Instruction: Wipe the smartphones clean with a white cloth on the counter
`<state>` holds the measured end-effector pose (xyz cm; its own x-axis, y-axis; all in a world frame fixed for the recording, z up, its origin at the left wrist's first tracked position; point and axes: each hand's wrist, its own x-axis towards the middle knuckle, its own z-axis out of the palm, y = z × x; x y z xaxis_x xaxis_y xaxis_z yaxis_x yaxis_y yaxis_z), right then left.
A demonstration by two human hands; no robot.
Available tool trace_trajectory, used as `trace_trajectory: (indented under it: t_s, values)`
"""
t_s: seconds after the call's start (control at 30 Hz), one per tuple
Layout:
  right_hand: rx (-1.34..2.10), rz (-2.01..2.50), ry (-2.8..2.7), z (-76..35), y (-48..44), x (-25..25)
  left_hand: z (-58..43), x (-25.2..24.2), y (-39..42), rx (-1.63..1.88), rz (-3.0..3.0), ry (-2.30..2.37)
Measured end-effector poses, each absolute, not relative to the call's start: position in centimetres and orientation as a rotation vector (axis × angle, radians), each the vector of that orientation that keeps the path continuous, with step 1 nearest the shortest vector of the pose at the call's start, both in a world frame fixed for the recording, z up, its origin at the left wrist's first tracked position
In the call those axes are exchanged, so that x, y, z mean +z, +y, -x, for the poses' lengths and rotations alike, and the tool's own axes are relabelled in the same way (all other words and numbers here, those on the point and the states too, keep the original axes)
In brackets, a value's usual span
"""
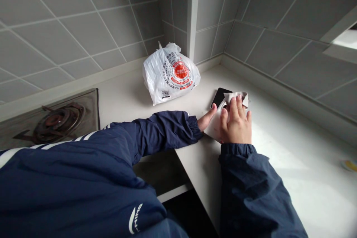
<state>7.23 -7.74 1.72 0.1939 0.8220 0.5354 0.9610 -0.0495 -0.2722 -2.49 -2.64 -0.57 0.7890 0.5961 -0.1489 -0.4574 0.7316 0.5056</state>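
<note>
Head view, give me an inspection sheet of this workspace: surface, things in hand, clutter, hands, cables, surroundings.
Surface: white counter, brightly lit on the right.
Things in hand: white object, partly hidden by the hands; greyish cloth or tissue at its far end.
Clutter: printed plastic bag; dark phone-like item just beyond the white object; yellowish item, blurred, at the right edge.
Hands: left hand, thumb by the white object's edge, other fingers hidden; right hand, fingers on the cloth or tissue.
Cables: nothing seen.
Surroundings: grey tiled walls; stove burner on the left.
</note>
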Motion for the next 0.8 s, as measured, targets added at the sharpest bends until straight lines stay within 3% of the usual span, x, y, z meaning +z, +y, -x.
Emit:
trace_trajectory:
  t_s: [0.47, 0.8]
  values:
    - [-0.35, 1.764, -1.952, -4.8, -14.9, -1.2, 2.8, 1.1, -2.1, 0.551, -0.429, 0.514]
    - [-0.298, 1.668, -1.993, -2.5, -15.8, -1.7, 4.2, 0.7, -0.9, 0.297, -0.617, 0.453]
